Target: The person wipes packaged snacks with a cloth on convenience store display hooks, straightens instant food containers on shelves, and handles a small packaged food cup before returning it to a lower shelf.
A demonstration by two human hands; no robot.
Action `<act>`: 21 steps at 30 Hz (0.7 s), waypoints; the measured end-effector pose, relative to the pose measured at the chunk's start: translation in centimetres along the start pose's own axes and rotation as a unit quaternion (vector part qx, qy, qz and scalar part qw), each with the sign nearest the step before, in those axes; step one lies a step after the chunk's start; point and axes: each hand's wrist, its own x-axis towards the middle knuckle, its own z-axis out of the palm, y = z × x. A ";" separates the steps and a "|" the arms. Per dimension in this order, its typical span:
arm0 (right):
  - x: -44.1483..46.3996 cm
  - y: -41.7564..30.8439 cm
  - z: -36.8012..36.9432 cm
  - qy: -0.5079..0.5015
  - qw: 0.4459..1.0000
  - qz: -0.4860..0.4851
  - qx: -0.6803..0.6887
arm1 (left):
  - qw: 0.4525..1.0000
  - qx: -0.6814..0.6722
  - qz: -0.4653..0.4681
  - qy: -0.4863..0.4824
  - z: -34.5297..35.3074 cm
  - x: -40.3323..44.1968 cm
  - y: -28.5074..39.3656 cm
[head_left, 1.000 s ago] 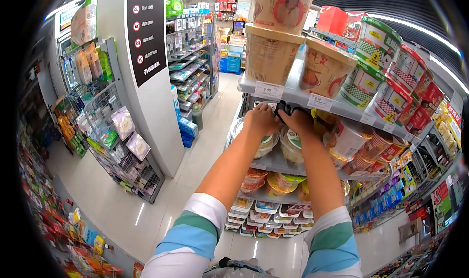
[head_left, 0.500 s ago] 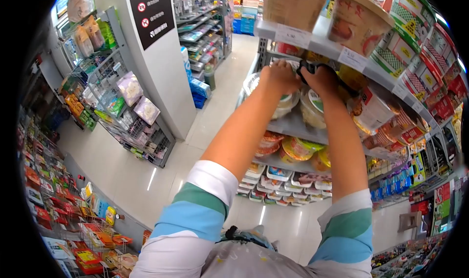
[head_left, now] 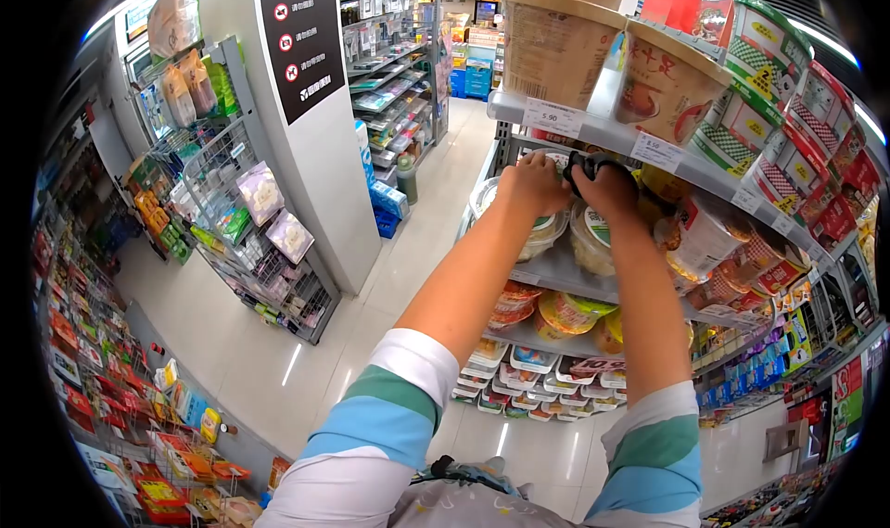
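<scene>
My left hand point(head_left: 535, 187) reaches over the clear-lidded tubs on the middle shelf. Its fingers are curled down at their far side, and whatever they hold is hidden. Just right of it, my right hand point(head_left: 610, 194) is closed around a black object point(head_left: 582, 165), whose kind does not show clearly. Below the hands sit a see-through tub point(head_left: 540, 241) and another pale tub point(head_left: 593, 236) with a green-and-white label. The two hands are close together under the upper shelf's edge.
Large paper noodle buckets point(head_left: 561, 50) stand on the upper shelf point(head_left: 612, 139), overhanging my hands. Colourful bowls point(head_left: 567, 313) fill the shelf below. A wire rack point(head_left: 269, 259) and a white pillar point(head_left: 329, 185) stand left, across the tiled aisle point(head_left: 408, 241).
The view has tilted up slightly, so the shelves and pillar appear lower. Both hands stay at nearly the same place among the tubs, and the right still grips the black object.
</scene>
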 end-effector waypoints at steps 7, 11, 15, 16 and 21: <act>0.3 0.6 0.7 0.019 0.999 -0.014 0.023 | 0.999 -0.009 -0.012 -0.030 -0.3 0.1 0.0; 0.3 0.1 0.1 -0.003 1.000 0.031 0.003 | 0.999 -0.007 -0.016 -0.027 0.0 0.1 0.1; 0.7 0.6 0.6 0.019 1.000 0.015 0.011 | 1.000 -0.008 -0.014 -0.017 0.0 0.1 0.0; 0.7 0.6 0.5 0.019 1.000 0.015 0.014 | 1.000 -0.006 -0.011 -0.016 0.0 0.1 -0.1; 0.2 -0.1 -0.2 0.028 0.999 0.027 0.011 | 1.000 -0.014 -0.012 -0.007 0.3 0.3 0.0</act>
